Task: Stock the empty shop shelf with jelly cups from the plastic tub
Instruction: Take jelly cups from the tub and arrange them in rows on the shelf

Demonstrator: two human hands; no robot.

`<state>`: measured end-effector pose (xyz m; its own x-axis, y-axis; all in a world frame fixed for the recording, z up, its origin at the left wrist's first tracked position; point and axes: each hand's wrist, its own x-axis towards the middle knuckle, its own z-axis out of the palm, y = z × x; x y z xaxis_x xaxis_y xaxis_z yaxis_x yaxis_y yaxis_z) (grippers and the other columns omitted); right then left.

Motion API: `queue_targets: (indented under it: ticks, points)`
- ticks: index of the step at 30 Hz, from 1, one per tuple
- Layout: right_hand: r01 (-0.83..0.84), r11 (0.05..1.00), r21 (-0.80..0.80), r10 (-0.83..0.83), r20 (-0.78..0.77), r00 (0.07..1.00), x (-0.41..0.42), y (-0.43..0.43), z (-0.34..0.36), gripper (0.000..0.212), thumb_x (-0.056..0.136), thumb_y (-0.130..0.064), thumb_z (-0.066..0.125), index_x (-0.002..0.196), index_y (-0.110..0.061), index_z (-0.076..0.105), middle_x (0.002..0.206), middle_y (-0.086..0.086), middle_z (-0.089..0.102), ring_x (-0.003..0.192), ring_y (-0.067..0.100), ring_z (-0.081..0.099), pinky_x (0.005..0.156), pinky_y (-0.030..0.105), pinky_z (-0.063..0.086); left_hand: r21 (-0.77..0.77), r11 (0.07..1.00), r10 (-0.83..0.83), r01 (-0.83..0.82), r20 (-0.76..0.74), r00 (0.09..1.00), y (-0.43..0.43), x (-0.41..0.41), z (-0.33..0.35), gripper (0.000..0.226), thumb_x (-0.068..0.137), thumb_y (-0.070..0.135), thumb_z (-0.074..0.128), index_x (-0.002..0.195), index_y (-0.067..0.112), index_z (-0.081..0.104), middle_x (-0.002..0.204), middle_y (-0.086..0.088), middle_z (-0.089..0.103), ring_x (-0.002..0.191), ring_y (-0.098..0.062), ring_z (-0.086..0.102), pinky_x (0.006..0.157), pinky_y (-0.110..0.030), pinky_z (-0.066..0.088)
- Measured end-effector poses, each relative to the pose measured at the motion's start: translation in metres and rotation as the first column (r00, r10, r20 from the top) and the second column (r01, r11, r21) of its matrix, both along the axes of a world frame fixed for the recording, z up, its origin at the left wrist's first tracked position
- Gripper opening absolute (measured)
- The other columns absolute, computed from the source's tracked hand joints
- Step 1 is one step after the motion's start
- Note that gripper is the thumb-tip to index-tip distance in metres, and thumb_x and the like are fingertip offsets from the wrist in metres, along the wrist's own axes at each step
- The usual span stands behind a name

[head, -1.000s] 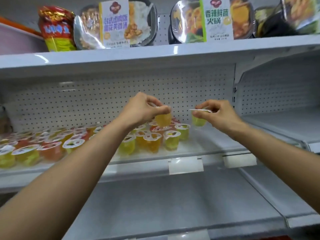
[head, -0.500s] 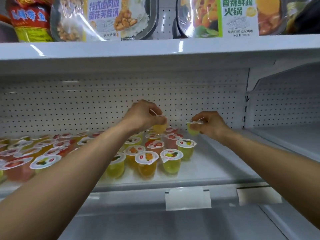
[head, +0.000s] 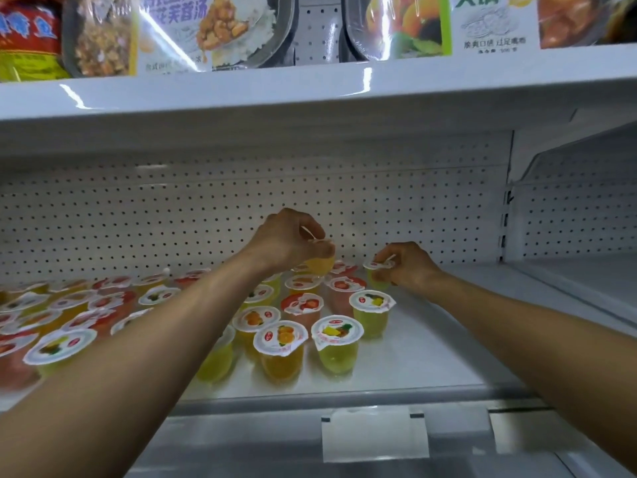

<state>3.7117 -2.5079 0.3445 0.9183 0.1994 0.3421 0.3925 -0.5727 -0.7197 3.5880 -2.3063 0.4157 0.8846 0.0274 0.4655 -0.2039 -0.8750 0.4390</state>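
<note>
My left hand [head: 287, 238] pinches a yellow jelly cup [head: 320, 265] by its lid, holding it just above the back rows of cups. My right hand [head: 408, 263] grips a green jelly cup [head: 375, 274] that sits low at the back of the white shelf [head: 424, 346], to the right of the rows. Several jelly cups [head: 281, 346] in orange, green, yellow and red stand on the shelf from the left edge to the middle. The plastic tub is out of view.
A perforated white back panel [head: 206, 215] closes the shelf behind. The upper shelf [head: 310, 88] overhead carries packaged meals. Bare shelf floor lies right of the cups, up to a divider post [head: 508, 215]. Blank price tags [head: 375, 434] hang on the front rail.
Both hands have reached deeper into the shelf and lower toward the back rows, each with its cup. The camera has moved closer and tilted up.
</note>
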Motion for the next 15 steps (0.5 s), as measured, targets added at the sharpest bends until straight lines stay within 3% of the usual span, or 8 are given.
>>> queue_targets:
  ticks: [8, 12, 15]
  points:
    - [-0.036, 0.997, -0.064, 0.039, 0.044, 0.998, -0.018, -0.008, 0.014, 0.038, 0.078, -0.025, 0.077, 0.114, -0.027, 0.065, 0.133, 0.000, 0.055, 0.122, 0.016, 0.049, 0.088, 0.023, 0.039, -0.006, 1.000, -0.029, 0.029, -0.009, 1.000, -0.011, 0.003, 0.003, 0.035, 0.076, 0.046, 0.078, 0.101, 0.022, 0.071, 0.102, 0.005, 0.069, 0.095, -0.012, 0.063, 0.080, -0.028, 0.052]
    - [-0.308, 0.938, 0.158, 0.307, 0.033, 0.951, -0.061, -0.014, 0.043, 0.056, 0.079, -0.013, 0.076, 0.130, -0.028, 0.057, 0.116, 0.001, 0.064, 0.108, 0.013, 0.061, 0.082, 0.020, 0.049, -0.060, 0.996, -0.071, 0.071, -0.003, 0.997, -0.024, 0.004, 0.006, 0.036, 0.072, 0.050, 0.080, 0.091, 0.022, 0.069, 0.092, 0.005, 0.069, 0.081, -0.010, 0.063, 0.072, -0.027, 0.051]
    - [-0.418, 0.902, 0.110, 0.416, 0.050, 0.908, -0.083, -0.014, 0.053, 0.062, 0.078, -0.013, 0.078, 0.133, -0.029, 0.054, 0.099, 0.000, 0.071, 0.089, 0.007, 0.069, 0.076, 0.017, 0.055, -0.102, 0.988, -0.114, 0.115, 0.021, 0.993, -0.035, 0.003, 0.009, 0.039, 0.067, 0.052, 0.082, 0.083, 0.020, 0.067, 0.083, 0.004, 0.069, 0.076, -0.013, 0.065, 0.075, -0.035, 0.056]
